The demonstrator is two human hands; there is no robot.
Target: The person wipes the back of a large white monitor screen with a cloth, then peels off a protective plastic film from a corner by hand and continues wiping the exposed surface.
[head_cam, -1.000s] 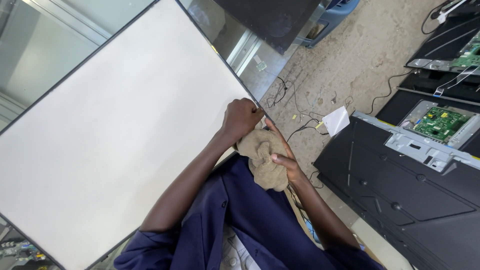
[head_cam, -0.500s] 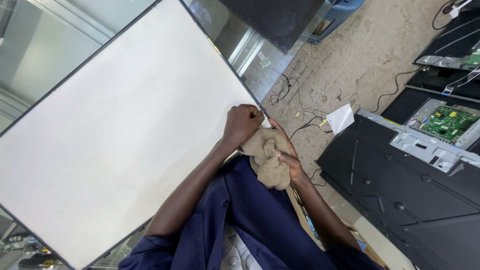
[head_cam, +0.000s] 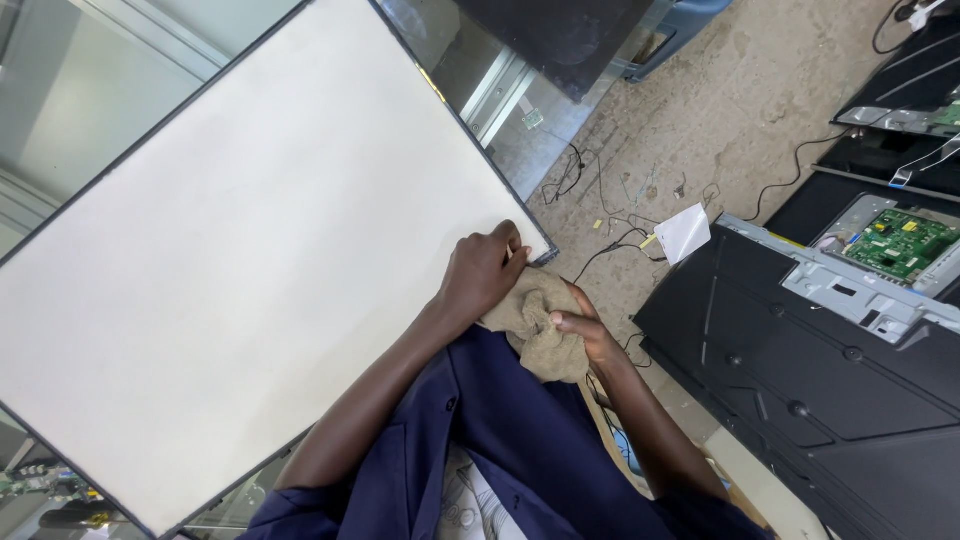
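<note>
Concrete floor (head_cam: 740, 90) littered with loose wires (head_cam: 610, 215); 1 opened black chassis with a green circuit board (head_cam: 895, 243) to my right. A large white panel (head_cam: 250, 250) lies before me. My left hand (head_cam: 482, 272) is closed at its corner, gripping the tan cloth (head_cam: 545, 335). My right hand (head_cam: 590, 335) pinches the cloth.

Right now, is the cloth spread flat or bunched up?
Bunched up: the tan cloth sits crumpled between left hand and right hand.

one white panel (head_cam: 230, 260), one cloth (head_cam: 545, 335) — two hands (head_cam: 480, 275)
</note>
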